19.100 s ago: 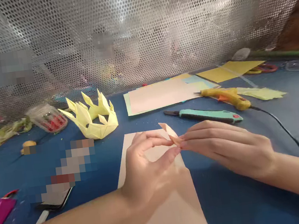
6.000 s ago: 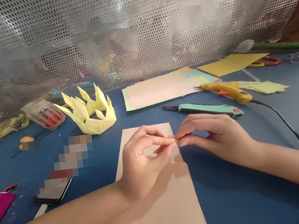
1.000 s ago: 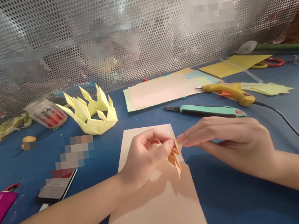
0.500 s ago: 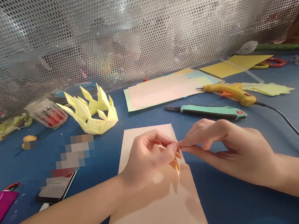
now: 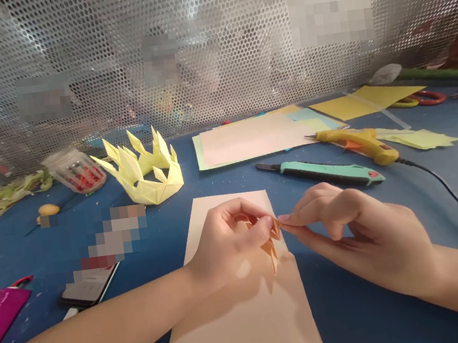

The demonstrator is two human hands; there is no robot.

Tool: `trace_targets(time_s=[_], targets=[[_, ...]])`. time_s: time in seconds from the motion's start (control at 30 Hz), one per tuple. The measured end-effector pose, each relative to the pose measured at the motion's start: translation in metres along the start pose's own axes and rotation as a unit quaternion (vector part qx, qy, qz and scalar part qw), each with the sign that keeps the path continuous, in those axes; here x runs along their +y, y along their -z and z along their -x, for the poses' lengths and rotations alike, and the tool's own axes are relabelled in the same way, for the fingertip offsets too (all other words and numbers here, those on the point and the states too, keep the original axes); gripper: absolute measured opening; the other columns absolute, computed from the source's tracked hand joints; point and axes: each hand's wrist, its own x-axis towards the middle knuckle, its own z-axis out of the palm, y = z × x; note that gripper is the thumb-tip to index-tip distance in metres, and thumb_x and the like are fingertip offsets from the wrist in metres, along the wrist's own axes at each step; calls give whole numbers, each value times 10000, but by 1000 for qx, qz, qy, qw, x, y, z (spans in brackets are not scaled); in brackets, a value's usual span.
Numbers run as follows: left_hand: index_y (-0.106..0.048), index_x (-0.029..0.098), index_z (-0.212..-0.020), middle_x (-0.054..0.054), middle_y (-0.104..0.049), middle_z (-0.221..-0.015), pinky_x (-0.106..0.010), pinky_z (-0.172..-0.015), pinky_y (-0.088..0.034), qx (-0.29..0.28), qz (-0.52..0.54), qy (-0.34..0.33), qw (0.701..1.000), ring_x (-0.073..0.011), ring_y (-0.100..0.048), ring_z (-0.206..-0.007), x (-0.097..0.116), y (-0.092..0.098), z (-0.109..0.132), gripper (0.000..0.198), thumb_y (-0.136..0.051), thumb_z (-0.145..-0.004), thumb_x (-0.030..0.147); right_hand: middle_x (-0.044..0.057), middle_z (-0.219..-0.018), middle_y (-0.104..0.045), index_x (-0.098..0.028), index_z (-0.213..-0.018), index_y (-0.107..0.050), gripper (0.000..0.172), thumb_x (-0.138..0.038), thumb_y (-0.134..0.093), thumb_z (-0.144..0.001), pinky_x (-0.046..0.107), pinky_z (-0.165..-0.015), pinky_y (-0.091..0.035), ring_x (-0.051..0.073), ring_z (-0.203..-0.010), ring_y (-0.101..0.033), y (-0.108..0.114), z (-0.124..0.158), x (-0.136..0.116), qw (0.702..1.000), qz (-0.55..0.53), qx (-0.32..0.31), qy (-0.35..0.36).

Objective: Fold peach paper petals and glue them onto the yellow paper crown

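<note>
Fairly bright in here, light from above and ahead; glare on the mesh [image 5: 238, 76], top centre. Left hand [image 5: 237, 234] and folded piece [image 5: 271, 251] throw soft shadows on the paper [image 5: 244, 331]; bench [image 5: 355, 312] dark below right hand [image 5: 365, 227]. Foreground fairly sharp, beyond the mesh blurry. Edges stretched wide-angle. Pixel blocks over part of the phone [image 5: 87, 287].

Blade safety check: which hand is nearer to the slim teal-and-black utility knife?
Right: the right hand is just on the near side of the knife, by its handle; the left hand is farther to the left, over pale peach rectangular paper sheets.
</note>
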Motion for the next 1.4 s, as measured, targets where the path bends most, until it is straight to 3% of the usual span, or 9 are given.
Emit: trace_targets(time_s=[0.5, 0.67, 0.83, 0.97, 1.07, 1.17, 1.4], targets=[[-658, 182, -709, 11, -678, -716, -267, -674, -516, -15, -14, -12, 1000, -123, -626, -662, 0, -1, 2, 139, -746, -814, 164, -47, -725, -650, -269, -800, -320, 355, -46, -585, -878, 285, -563, -527, 144, -689, -653, 2, 3, -2, 999, 18, -36, 13], [-675, 212, -801, 4, -712, -826, -291, -802, -507, 53, -115, -76, 989, -158, -659, -831, 1, -5, 8, 91, -758, -840, 209, -52, -669, -568, -264, -781, -325, 353, -92, -613, -891, 259, -530, -488, 128, -625, -601, 1, 2, -4, 999, 49, -12, -2], [-715, 206, -749, -23, -735, -897, -312, -883, -504, 93, -224, -164, 956, -183, -676, -911, 5, -9, 13, 85, -778, -806, 195, -54, -734, -661, -266, -774, -337, 349, -63, -596, -891, 266, -578, -507, 124, -643, -634, 2, -1, -4, 998, 55, -11, 18], [-765, 205, -800, -28, -754, -886, -322, -852, -525, 111, -243, -166, 949, -199, -688, -908, 6, -10, 13, 57, -816, -775, 213, -49, -792, -713, -259, -782, -339, 355, -57, -607, -899, 235, -608, -517, 109, -699, -654, 3, -1, -2, 998, 62, 9, 15], [-793, 203, -800, -38, -757, -885, -335, -836, -536, 107, -243, -168, 949, -207, -690, -905, 7, -11, 12, 24, -790, -790, 182, -47, -826, -717, -255, -795, -341, 354, -48, -605, -906, 226, -652, -517, 92, -713, -656, 4, 0, 1, 998, 63, 6, 24], [-805, 215, -807, -39, -756, -912, -345, -857, -535, 96, -247, -176, 948, -211, -679, -945, 8, -11, 12, 114, -746, -807, 117, -44, -836, -695, -256, -806, -349, 333, -56, -589, -920, 233, -668, -516, 91, -712, -644, 2, -2, 2, 997, 64, -8, 30], [-790, 207, -777, -49, -754, -913, -367, -896, -522, 85, -240, -196, 947, -216, -653, -977, 12, -10, 15, 136, -720, -815, 96, -42, -834, -666, -261, -805, -367, 296, -89, -572, -931, 202, -639, -523, 97, -755, -665, 1, -3, 3, 1000, 14, -19, -4]])
